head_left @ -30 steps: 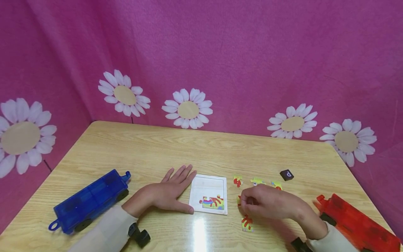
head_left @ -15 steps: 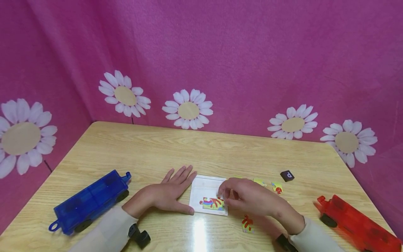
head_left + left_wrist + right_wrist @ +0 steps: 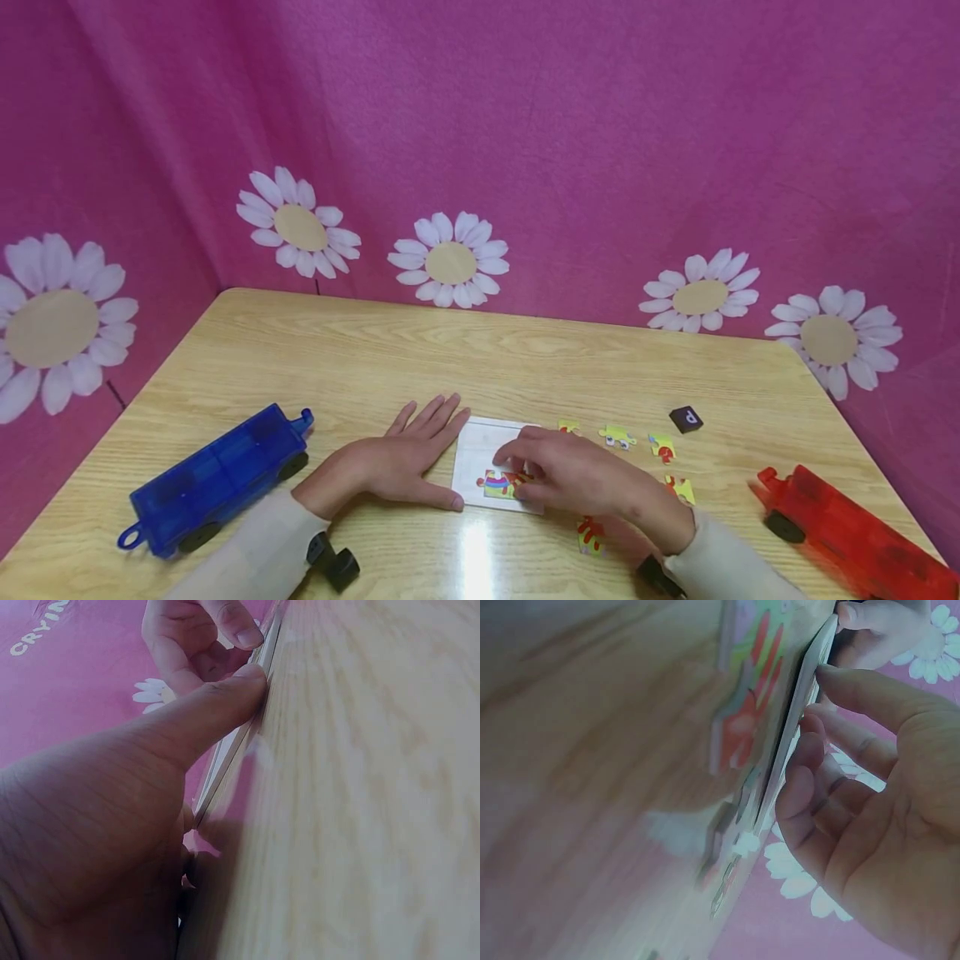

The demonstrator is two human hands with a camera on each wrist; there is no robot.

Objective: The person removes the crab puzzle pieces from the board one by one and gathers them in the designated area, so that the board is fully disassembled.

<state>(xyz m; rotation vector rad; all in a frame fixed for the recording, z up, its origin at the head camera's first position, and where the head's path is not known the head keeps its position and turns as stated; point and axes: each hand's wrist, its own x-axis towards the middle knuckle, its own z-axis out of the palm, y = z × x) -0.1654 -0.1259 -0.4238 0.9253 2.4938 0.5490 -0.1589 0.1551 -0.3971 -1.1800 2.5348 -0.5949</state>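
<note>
A shallow white puzzle tray (image 3: pixel 477 437) lies on the table with joined yellow, red and rainbow jigsaw pieces (image 3: pixel 498 483) in its lower part. My left hand (image 3: pixel 408 462) lies flat with fingers spread, its thumb and index finger against the tray's left edge. In the left wrist view the thumb (image 3: pixel 225 701) reaches along that edge. My right hand (image 3: pixel 570 471) is bent over the tray's right half, fingertips right at the joined pieces. In the right wrist view its fingers (image 3: pixel 799 787) curl beside the tray rim (image 3: pixel 795 720). I cannot tell whether a piece is between them.
Loose jigsaw pieces lie right of the tray, among them an eyed piece (image 3: pixel 617 437) and a red-patterned piece (image 3: pixel 590 535). A black letter tile (image 3: pixel 686 419) sits behind them. A blue toy wagon (image 3: pixel 213 479) stands left, a red toy wagon (image 3: pixel 855 529) right.
My right hand has moved left from the loose pieces to over the tray, uncovering pieces on the right. My left hand has stayed at the tray's left edge.
</note>
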